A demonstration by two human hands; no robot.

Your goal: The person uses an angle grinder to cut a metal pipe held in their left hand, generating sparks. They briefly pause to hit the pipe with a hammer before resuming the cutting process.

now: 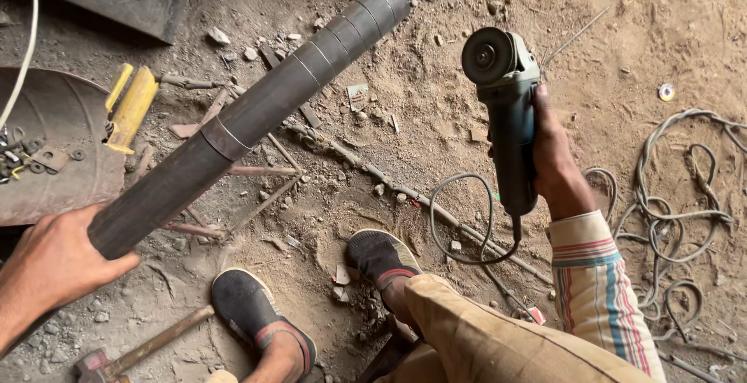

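My left hand (54, 262) grips the near end of a long dark steel pipe (257, 111), which reaches up and to the right over the dirt floor and has pale rings scored around it. My right hand (554, 153), in a striped sleeve, holds an angle grinder (506, 111) by its body, disc end pointing away from me. The grinder hangs apart from the pipe, to its right. Its cord (467, 220) loops down toward the ground.
My two dark shoes (249, 305) stand on sandy ground strewn with metal scraps and rods. A hammer (148, 346) lies at lower left. A yellow tool (128, 107) rests by a round metal plate (54, 142). Tangled cables (669, 212) lie at right.
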